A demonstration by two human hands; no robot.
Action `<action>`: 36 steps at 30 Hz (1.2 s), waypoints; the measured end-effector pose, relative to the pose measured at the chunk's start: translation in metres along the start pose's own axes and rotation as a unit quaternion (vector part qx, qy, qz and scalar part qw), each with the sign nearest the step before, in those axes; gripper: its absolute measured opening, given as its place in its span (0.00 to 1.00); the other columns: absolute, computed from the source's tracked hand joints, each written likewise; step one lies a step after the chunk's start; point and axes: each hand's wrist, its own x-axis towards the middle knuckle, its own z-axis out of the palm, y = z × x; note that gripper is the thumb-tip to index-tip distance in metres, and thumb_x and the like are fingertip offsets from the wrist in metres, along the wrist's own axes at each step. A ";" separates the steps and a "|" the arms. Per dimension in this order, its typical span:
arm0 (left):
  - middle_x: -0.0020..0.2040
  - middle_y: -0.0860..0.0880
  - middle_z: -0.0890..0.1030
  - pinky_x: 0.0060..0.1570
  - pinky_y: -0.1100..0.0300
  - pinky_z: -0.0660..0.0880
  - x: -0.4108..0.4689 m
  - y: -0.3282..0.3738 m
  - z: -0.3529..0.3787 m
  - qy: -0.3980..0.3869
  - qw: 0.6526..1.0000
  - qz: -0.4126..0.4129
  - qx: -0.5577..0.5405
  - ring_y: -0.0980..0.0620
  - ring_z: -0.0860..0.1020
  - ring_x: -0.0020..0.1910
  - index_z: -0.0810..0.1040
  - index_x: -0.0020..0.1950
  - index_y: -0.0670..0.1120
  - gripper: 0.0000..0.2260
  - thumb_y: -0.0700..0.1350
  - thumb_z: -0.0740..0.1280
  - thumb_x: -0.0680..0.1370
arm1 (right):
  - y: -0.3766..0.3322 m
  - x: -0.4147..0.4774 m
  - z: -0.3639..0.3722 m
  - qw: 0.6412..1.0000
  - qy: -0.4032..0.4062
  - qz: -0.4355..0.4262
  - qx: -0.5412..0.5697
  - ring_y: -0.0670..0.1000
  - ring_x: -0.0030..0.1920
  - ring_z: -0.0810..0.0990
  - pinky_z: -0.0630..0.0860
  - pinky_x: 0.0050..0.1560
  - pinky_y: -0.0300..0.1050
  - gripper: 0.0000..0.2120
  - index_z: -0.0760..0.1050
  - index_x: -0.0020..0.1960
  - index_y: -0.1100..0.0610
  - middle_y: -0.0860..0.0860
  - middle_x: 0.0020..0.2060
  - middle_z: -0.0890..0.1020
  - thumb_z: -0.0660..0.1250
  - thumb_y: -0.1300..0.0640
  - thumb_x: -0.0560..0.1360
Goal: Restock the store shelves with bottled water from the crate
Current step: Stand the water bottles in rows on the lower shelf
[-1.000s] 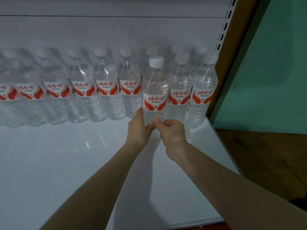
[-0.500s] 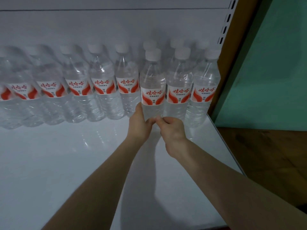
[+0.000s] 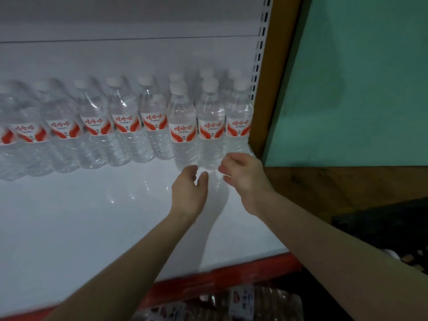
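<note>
Both hands empty, fingers loosely curled. Left hand [image 3: 188, 188] sits just short of the upright front bottle [image 3: 183, 128] on the shelf [image 3: 92, 216]. Right hand [image 3: 243, 174] lies nearer the spare bottles [image 3: 243, 302] below the shelf.

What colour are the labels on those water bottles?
White with red swooshes and red characters; the head view shows the labels best.

White shelf [image 3: 92, 216], red front edge; water bottles [image 3: 125, 126] standing along back

Left hand [image 3: 188, 189] and right hand [image 3: 244, 174], loosely curled, empty, just in front of upright water bottles [image 3: 183, 126] on white shelf [image 3: 92, 216]
</note>
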 end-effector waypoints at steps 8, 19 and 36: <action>0.54 0.48 0.81 0.46 0.74 0.67 -0.076 0.098 0.031 -0.085 0.978 0.192 -0.020 0.56 0.76 0.50 0.78 0.59 0.41 0.11 0.43 0.63 0.79 | -0.025 -0.073 -0.129 0.993 0.065 -0.055 0.076 0.50 0.43 0.81 0.79 0.46 0.41 0.06 0.74 0.42 0.55 0.52 0.39 0.80 0.63 0.60 0.78; 0.54 0.47 0.79 0.45 0.65 0.68 -0.184 0.182 0.153 -0.423 0.849 0.300 0.100 0.52 0.76 0.53 0.77 0.60 0.43 0.13 0.47 0.62 0.79 | 0.045 -0.183 -0.332 0.943 0.126 0.135 -0.277 0.44 0.31 0.75 0.71 0.27 0.31 0.09 0.73 0.39 0.56 0.51 0.33 0.78 0.65 0.55 0.77; 0.55 0.42 0.77 0.53 0.55 0.75 -0.271 0.168 0.213 -0.634 0.692 0.269 0.216 0.48 0.76 0.53 0.76 0.57 0.39 0.16 0.51 0.62 0.78 | 0.128 -0.258 -0.351 0.444 -0.403 0.401 -0.692 0.57 0.70 0.65 0.69 0.61 0.51 0.43 0.59 0.74 0.52 0.51 0.73 0.62 0.71 0.37 0.66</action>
